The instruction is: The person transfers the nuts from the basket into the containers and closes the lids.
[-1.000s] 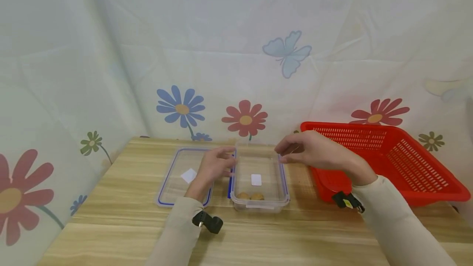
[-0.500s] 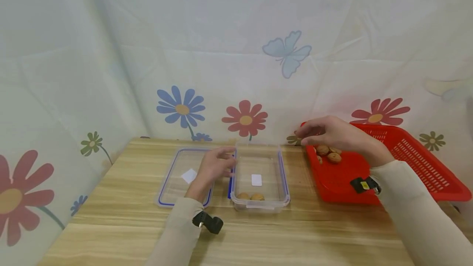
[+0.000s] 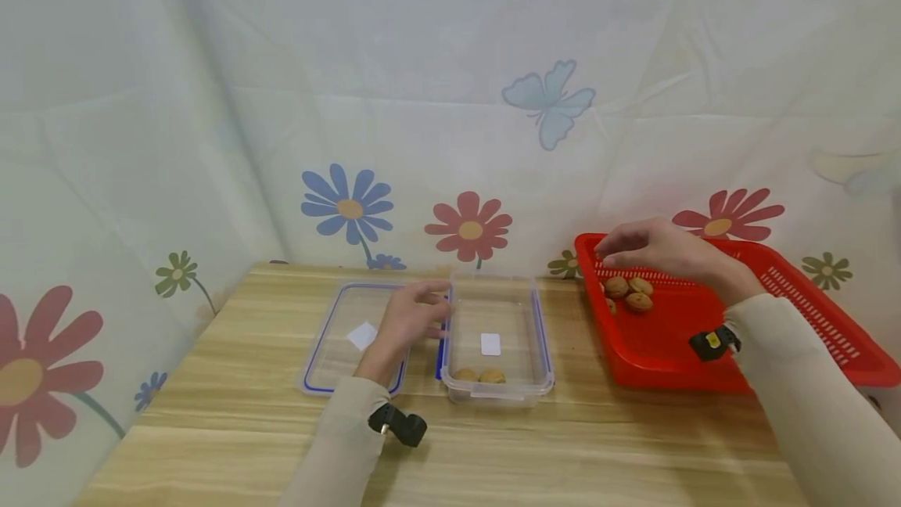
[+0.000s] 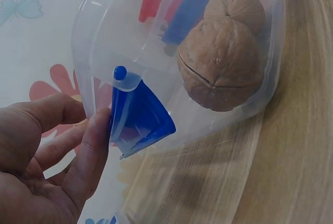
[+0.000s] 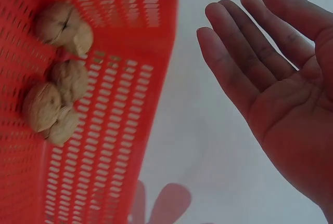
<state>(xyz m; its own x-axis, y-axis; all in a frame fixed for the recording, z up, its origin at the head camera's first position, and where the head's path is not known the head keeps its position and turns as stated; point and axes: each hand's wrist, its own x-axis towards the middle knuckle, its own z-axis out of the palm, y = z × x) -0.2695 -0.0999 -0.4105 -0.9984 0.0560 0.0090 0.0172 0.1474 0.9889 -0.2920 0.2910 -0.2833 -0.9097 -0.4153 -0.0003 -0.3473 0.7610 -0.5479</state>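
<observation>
A clear plastic food container (image 3: 501,391) stands in front of me, with walnuts (image 4: 221,63) at its near end. At its left side, my left hand (image 3: 410,319) holds the edge beside a blue-trimmed latch (image 4: 138,117). In the left wrist view, its thumb and fingertips meet at that edge. My right hand (image 3: 665,249) hovers over the red plastic basket (image 3: 615,350), with fingers extended and a bare palm. Several walnuts (image 3: 626,292) lie at the basket's far left end, just below that hand. In the right wrist view, the right hand (image 5: 283,86) is apart from the basket wall.
A clear lid (image 3: 345,362) with a blue seal lies flat to the left of the container. Both lid and container stand on a wood-grain table (image 3: 493,456). Behind the table hangs a flower-printed cloth (image 3: 394,77).
My right hand has moved from the container's right edge rightward to above the basket, uncovering the walnuts there. The left hand has stayed at the container's left side.
</observation>
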